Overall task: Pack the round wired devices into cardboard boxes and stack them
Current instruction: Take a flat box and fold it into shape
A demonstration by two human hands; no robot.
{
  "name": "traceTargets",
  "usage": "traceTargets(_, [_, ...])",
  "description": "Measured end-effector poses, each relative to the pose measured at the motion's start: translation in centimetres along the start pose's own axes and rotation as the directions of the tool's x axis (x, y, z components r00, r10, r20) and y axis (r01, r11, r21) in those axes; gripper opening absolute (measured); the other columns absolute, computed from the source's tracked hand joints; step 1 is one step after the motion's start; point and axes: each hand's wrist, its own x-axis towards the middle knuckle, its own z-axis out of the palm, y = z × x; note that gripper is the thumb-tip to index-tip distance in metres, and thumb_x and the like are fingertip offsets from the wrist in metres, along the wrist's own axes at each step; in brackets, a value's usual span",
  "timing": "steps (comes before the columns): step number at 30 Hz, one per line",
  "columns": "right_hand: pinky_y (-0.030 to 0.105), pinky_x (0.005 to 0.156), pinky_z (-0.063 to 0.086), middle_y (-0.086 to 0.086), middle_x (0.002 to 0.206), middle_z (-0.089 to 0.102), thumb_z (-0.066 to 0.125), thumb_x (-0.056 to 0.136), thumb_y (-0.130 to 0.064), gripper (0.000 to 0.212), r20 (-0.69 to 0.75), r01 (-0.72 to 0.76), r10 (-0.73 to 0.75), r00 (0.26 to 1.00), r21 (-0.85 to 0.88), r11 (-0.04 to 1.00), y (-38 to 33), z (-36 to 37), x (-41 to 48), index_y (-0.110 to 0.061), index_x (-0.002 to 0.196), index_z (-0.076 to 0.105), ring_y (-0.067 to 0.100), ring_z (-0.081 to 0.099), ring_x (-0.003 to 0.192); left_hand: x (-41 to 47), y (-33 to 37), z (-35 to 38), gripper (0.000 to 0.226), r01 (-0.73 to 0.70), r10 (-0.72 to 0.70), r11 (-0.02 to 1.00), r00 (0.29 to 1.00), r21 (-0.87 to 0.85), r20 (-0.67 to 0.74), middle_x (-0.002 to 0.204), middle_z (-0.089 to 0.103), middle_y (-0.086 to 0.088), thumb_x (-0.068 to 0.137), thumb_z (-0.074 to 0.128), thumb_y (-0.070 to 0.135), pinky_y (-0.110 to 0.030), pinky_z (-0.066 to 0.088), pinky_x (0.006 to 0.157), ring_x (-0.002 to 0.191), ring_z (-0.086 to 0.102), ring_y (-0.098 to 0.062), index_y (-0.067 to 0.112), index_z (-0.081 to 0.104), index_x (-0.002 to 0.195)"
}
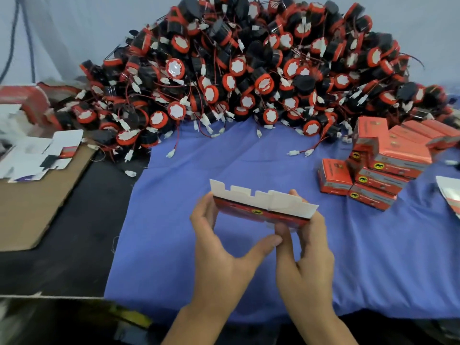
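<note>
A partly folded cardboard box [261, 207], red on its outer face and white inside, is held above the blue cloth [224, 158] near the middle of the view, with its notched white flaps pointing towards 12 o'clock. Its 9 o'clock end is gripped by the left hand [219, 235], whose fingers [204, 207] are curled round that end while the thumb is stretched towards 3 o'clock beneath the lower edge. Its 3 o'clock end is gripped by the right hand [303, 250]: the fingers [320, 225] are wrapped behind the card and the thumb is pressed against the red front. The 2 thumbs are seen close together below the box.

A large heap of round wired devices [249, 70], black and red with white faces and white plugs on thin red wires, is piled across the table [74, 232] from 10 o'clock to 2 o'clock. A stack of closed red boxes [388, 165] is set at 3 o'clock, with 1 more closed box [334, 176] standing just beside it. Flat unfolded cartons [37, 155] are spread at 9 o'clock, partly over a brown cardboard sheet [29, 202]
</note>
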Motion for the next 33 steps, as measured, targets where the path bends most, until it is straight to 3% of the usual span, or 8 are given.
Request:
traceTargets(7, [0.019, 0.101, 0.048, -0.008, 0.13, 0.071, 0.04, 0.089, 0.008, 0.066, 0.371, -0.126, 0.018, 0.928, 0.268, 0.955, -0.4, 0.1, -0.5, -0.032, 0.133, 0.068, 0.007, 0.062, 0.125, 1.6, -1.0, -2.0, 0.129, 0.028, -0.033, 0.998, 0.993, 0.052, 0.11, 0.165, 0.017, 0.029, 0.059, 0.089, 0.068, -0.033, 0.028, 0.124, 0.155, 0.019, -0.002, 0.043, 0.011, 0.159])
traceTargets(10, [0.015, 0.101, 0.047, -0.015, 0.132, 0.069, 0.044, 0.088, -0.007, 0.06, 0.407, -0.193, 0.045, 0.912, 0.33, 0.924, -1.5, 0.4, -1.0, -0.043, 0.13, 0.069, 0.002, 0.059, 0.128, 1.5, -1.8, -2.6, 0.136, -0.006, -0.013, 0.996, 0.975, 0.086, 0.223, 0.169, 0.01, 0.023, 0.062, 0.089, 0.066, -0.031, 0.024, 0.122, 0.157, 0.013, -0.003, 0.049, -0.004, 0.16])
traceTargets(13, [0.023, 0.091, 0.055, -0.019, 0.118, 0.074, 0.049, 0.094, -0.026, 0.042, 0.37, -0.19, 0.087, 0.925, 0.252, 0.949, -2.6, 0.4, -0.8, -0.051, 0.12, 0.071, 0.005, 0.069, 0.113, 0.7, -2.6, -2.8, 0.141, -0.033, -0.01, 0.991, 0.948, 0.13, 0.319, 0.17, 0.002, 0.024, 0.06, 0.087, 0.071, -0.028, 0.025, 0.123, 0.157, 0.012, -0.004, 0.054, -0.015, 0.156])
traceTargets(15, [0.042, 0.084, 0.058, -0.005, 0.099, 0.076, 0.052, 0.098, -0.028, 0.031, 0.384, -0.192, 0.125, 0.915, 0.14, 0.971, -3.3, 0.4, -0.3, -0.039, 0.114, 0.076, 0.012, 0.071, 0.095, 0.3, -3.0, -2.4, 0.14, -0.04, -0.023, 0.982, 0.944, 0.185, 0.329, 0.17, -0.003, 0.022, 0.063, 0.083, 0.075, -0.044, 0.031, 0.124, 0.158, 0.016, -0.012, 0.054, -0.021, 0.154])
traceTargets(18, [0.042, 0.07, 0.054, 0.0, 0.077, 0.071, 0.053, 0.093, -0.027, 0.025, 0.355, -0.126, 0.126, 0.926, -0.023, 0.992, -4.5, 0.3, 0.4, -0.029, 0.093, 0.079, 0.013, 0.066, 0.074, 0.1, -3.8, -1.7, 0.127, -0.155, 0.083, 0.904, 0.978, 0.399, 0.19, 0.166, -0.013, 0.031, 0.069, 0.069, 0.069, -0.05, 0.02, 0.122, 0.156, -0.001, 0.0, 0.045, -0.018, 0.158])
traceTargets(23, [0.01, 0.06, 0.046, -0.026, 0.074, 0.071, 0.064, 0.083, -0.021, 0.024, 0.267, -0.037, 0.129, 0.955, -0.322, 0.946, -6.3, -0.6, 1.6, -0.041, 0.081, 0.077, -0.001, 0.066, 0.069, 0.3, -4.2, -1.6, 0.129, -0.252, 0.219, 0.927, 0.965, 0.277, 0.146, 0.171, 0.004, 0.003, 0.074, 0.073, 0.072, -0.054, 0.028, 0.122, 0.157, 0.018, -0.029, 0.037, -0.015, 0.161])
traceTargets(29, [0.016, 0.066, 0.049, -0.028, 0.073, 0.069, 0.069, 0.079, -0.022, 0.019, 0.29, 0.031, 0.144, 0.946, -0.525, 0.851, -7.3, -1.4, 3.7, -0.04, 0.083, 0.074, -0.003, 0.065, 0.072, 0.2, -4.7, -2.0, 0.132, -0.346, 0.306, 0.896, 0.936, 0.28, 0.176, 0.165, 0.022, 0.0, 0.069, 0.09, 0.042, -0.047, 0.032, 0.12, 0.15, 0.031, -0.036, 0.033, -0.003, 0.163])
traceTargets(33, [0.012, 0.063, 0.049, -0.029, 0.077, 0.069, 0.07, 0.081, -0.022, 0.016, 0.236, -0.011, 0.138, 0.962, -0.472, 0.882, -7.4, -1.7, 4.6, -0.038, 0.078, 0.07, -0.006, 0.066, 0.07, -0.2, -4.1, -2.3, 0.108, -0.341, 0.3, 0.909, 0.935, 0.239, 0.191, 0.16, 0.037, 0.001, 0.084, 0.078, 0.048, -0.037, 0.029, 0.123, 0.147, 0.04, -0.032, 0.034, 0.005, 0.163])
